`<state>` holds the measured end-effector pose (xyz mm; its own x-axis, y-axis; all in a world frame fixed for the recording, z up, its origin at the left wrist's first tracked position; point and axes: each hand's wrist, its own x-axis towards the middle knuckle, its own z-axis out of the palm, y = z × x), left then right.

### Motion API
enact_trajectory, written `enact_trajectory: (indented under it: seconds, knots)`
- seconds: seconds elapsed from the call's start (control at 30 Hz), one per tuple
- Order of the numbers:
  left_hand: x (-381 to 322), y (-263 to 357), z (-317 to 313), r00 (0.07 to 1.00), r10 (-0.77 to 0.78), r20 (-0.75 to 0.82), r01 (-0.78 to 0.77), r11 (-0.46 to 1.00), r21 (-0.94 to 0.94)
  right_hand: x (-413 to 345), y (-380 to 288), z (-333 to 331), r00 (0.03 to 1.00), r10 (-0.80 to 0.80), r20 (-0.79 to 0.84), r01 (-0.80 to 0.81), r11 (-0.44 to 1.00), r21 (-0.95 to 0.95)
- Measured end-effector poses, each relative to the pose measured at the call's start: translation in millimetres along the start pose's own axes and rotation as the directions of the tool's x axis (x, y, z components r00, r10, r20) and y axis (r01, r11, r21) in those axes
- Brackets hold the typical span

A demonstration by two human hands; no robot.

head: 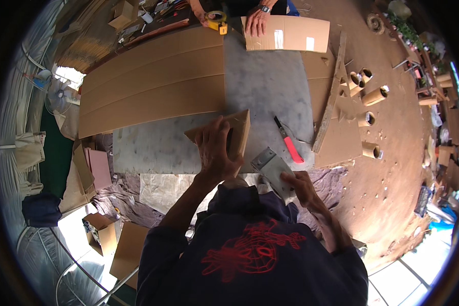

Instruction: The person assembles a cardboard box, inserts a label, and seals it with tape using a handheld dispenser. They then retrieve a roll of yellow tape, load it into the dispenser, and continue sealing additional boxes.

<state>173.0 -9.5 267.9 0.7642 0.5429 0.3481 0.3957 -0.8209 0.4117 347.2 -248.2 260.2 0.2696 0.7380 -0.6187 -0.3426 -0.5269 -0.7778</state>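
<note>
My left hand [216, 151] grips a folded cardboard piece [240, 126], its fingers over the top and its thumb by the near edge. The piece stands tilted on the grey tabletop [267, 84], close to the near edge. In my right hand [302, 185] is a flat grey tool [273, 166] with a metal strip at its far end; I cannot tell its exact kind. It is held at a slant over the table's near edge, apart from the cardboard. Just beyond it lies a red-handled knife [288, 141] with a dark blade pointing away.
A large creased cardboard sheet [153, 80] covers the table's far left. Across the table, another person's hand [257, 22] presses a cardboard panel [287, 33]; their other holds a yellow tape tool [216, 22]. A wooden strip [331, 93] and cardboard tubes [375, 95] are at right.
</note>
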Motion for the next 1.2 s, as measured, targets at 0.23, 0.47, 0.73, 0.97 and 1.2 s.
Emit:
enact_trajectory:
  seconds: [0.23, 0.47, 0.73, 0.97, 1.2]
  knots:
    - [2.0, 0.1, -0.4, 0.999, 0.019, 0.040, -0.021, 0.999, 0.036, 54.4, 75.1, 8.1, 0.989, -0.150, 0.009, 0.150, 0.988, 0.040]
    - [11.5, 19.6, 6.6, 0.995, -0.049, 0.087, 0.039, 0.993, 0.108, 99.0, 93.9, 2.1, 0.975, -0.026, 0.219, 0.024, 1.000, 0.013]
    - [31.6, 58.9, 51.3, 0.962, -0.264, 0.066, 0.134, 0.668, 0.732, 124.8, 56.6, -22.6, 0.940, 0.072, 0.333, 0.019, 0.965, -0.262]
    - [29.1, 54.8, 51.3, 0.973, -0.225, 0.045, 0.115, 0.647, 0.754, 123.2, -28.5, -5.6, 0.962, 0.131, 0.239, 0.073, 0.721, -0.689]
    - [23.3, 52.3, 18.7, 0.969, 0.020, 0.245, -0.173, 0.762, 0.624, 108.0, 13.1, -3.1, 0.999, -0.013, -0.040, -0.030, 0.445, -0.895]
